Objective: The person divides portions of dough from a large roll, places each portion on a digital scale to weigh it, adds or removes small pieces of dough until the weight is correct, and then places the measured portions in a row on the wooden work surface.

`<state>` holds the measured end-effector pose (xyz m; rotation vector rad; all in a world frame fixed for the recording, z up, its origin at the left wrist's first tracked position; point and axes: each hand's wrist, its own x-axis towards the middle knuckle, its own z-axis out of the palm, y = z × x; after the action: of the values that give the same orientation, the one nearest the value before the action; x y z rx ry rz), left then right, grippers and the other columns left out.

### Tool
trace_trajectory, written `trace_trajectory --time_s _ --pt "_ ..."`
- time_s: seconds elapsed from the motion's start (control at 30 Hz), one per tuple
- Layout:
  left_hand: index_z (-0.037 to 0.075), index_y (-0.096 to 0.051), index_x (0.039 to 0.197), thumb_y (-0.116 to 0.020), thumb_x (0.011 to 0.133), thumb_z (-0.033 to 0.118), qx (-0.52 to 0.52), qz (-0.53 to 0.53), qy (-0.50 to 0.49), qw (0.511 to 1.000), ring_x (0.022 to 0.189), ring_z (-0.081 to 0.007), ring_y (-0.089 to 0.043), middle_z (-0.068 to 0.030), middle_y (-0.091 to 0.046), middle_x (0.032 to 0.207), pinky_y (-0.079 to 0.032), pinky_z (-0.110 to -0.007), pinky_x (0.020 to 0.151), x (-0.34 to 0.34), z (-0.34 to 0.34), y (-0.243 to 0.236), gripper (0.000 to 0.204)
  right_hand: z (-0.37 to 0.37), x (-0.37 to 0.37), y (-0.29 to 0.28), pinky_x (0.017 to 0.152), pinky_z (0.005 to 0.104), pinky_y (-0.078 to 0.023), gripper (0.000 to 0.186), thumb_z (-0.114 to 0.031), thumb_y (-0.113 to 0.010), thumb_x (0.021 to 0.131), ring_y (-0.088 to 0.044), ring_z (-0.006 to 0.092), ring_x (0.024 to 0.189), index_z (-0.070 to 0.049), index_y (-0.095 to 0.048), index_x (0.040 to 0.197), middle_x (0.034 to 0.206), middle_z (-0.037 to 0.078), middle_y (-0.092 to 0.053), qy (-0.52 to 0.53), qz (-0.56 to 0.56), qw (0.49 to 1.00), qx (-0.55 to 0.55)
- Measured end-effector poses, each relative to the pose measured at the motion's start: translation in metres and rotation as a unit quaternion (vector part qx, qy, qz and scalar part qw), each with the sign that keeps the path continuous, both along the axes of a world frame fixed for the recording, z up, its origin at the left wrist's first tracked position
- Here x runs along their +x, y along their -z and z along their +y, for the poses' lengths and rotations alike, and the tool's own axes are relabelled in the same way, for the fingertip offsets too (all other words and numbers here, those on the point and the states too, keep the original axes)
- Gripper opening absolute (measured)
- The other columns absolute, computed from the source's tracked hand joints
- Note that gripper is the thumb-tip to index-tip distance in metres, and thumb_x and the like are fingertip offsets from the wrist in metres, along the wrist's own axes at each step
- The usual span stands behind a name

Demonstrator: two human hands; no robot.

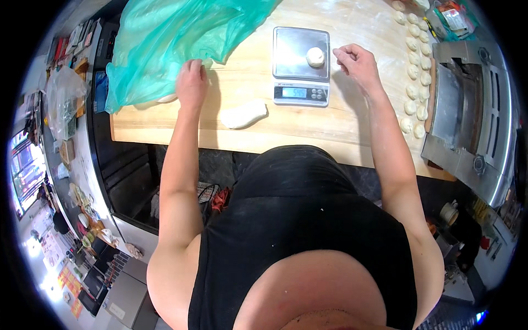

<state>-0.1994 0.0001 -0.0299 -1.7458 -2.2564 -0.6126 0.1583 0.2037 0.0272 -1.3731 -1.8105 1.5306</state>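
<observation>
At the left of the wooden table, my left hand (pixel 192 85) is closed at the edge of a crumpled green plastic sheet (pixel 165 47), with a bit of sheet bunched beside its fingertips. Something pale shows under the sheet. An elongated dough piece (pixel 245 114) lies to the right of that hand. Farther right stands a digital kitchen scale (pixel 291 60) with a steel plate and lit display. One small round dough ball (pixel 315 57) rests on the plate. Just right of the scale, my right hand (pixel 356 65) hovers with fingers loosely curled and slightly apart, nothing visible in them.
Several small dough balls (pixel 411 91) line the right side of the floured wooden table (pixel 242 140). A steel appliance (pixel 462 104) stands beyond that edge. To the left, a clear plastic bag (pixel 65 96) hangs near a cluttered shelf.
</observation>
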Motion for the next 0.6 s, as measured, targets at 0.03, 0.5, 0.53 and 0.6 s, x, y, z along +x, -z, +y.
trace_trajectory --time_s 0.03,0.5,0.53,0.6 --pt "0.006 -0.062 0.101 -0.064 0.081 0.008 0.052 -0.005 0.002 0.999 0.081 -0.0298 -0.061 -0.0126 -0.063 0.094 -0.051 -0.039 0.068 0.010 -0.002 -0.018 0.020 -0.002 0.003 -0.004 0.061 0.0238 -0.046 0.028 -0.023 -0.071 0.085 -0.058 0.0103 0.067 0.003 -0.067 0.095 0.082 0.007 -0.067 0.001 0.006 1.000 -0.001" --pt "0.001 -0.055 0.104 -0.064 0.092 0.025 -0.005 -0.833 0.074 0.548 0.065 -0.0103 -0.052 -0.0040 -0.057 0.082 -0.040 -0.022 0.055 0.155 0.066 -0.098 0.028 -0.047 -0.048 -0.053 0.078 0.0284 -0.052 0.023 -0.016 -0.068 0.084 -0.067 0.0160 0.084 -0.006 -0.072 0.104 0.094 0.010 -0.072 -0.187 0.061 0.974 0.116" --pt "0.001 -0.054 0.110 -0.062 0.092 0.022 -0.033 -0.833 0.086 0.546 0.066 -0.0110 -0.053 -0.0051 -0.058 0.086 -0.041 -0.022 0.056 0.157 0.069 -0.098 0.029 -0.045 -0.044 -0.053 0.078 0.0284 -0.052 0.023 -0.016 -0.068 0.084 -0.067 0.0159 0.084 -0.005 -0.071 0.104 0.093 0.010 -0.072 -0.181 0.058 0.976 0.110" --pt "0.000 -0.054 0.112 -0.061 0.092 0.019 -0.036 -0.822 0.098 0.560 0.068 -0.0110 -0.054 -0.0050 -0.058 0.087 -0.042 -0.023 0.058 0.161 0.077 -0.090 0.029 -0.038 -0.036 -0.052 0.079 0.0283 -0.052 0.025 -0.015 -0.067 0.084 -0.067 0.0158 0.084 -0.003 -0.070 0.105 0.092 0.011 -0.072 -0.169 0.051 0.979 0.102"
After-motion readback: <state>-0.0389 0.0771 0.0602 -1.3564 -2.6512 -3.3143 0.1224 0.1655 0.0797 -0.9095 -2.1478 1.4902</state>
